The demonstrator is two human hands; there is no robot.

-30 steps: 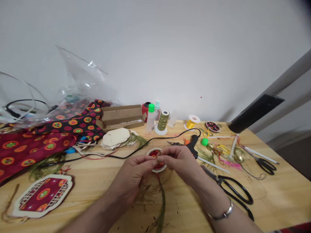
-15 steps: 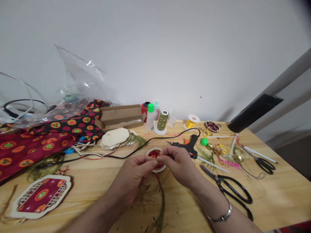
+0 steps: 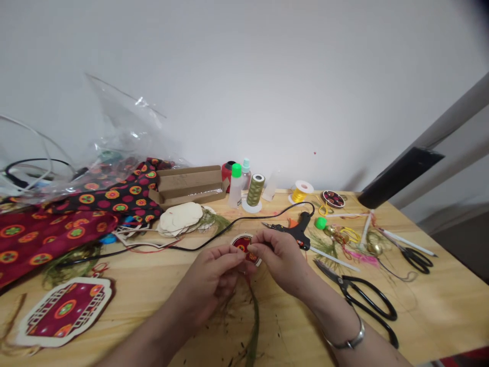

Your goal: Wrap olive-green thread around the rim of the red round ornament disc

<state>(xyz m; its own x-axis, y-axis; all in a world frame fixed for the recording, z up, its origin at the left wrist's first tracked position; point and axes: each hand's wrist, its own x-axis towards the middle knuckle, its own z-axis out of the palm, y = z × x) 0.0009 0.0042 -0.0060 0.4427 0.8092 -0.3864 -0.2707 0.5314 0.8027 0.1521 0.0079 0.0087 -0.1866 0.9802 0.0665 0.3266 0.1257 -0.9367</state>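
Your left hand [image 3: 214,278] and right hand [image 3: 280,260] both pinch with the fingertips at the round red disc [image 3: 243,241], held between them near the middle of the table [image 3: 153,275]. The green strand [image 3: 255,312] below it seems not yet fixed, and the glue gun [image 3: 298,230] lies untouched just behind.

I see a small round ornament [image 3: 244,243], red patterned fabric inside a pale rim. It sits tilted just above the desk [image 3: 420,306], pinched between the fingertips of my left hand [image 3: 212,278] and right hand [image 3: 282,257], which hide its lower edge. From beneath it a thin green feathery strand [image 3: 254,316] trails along the desk toward me.
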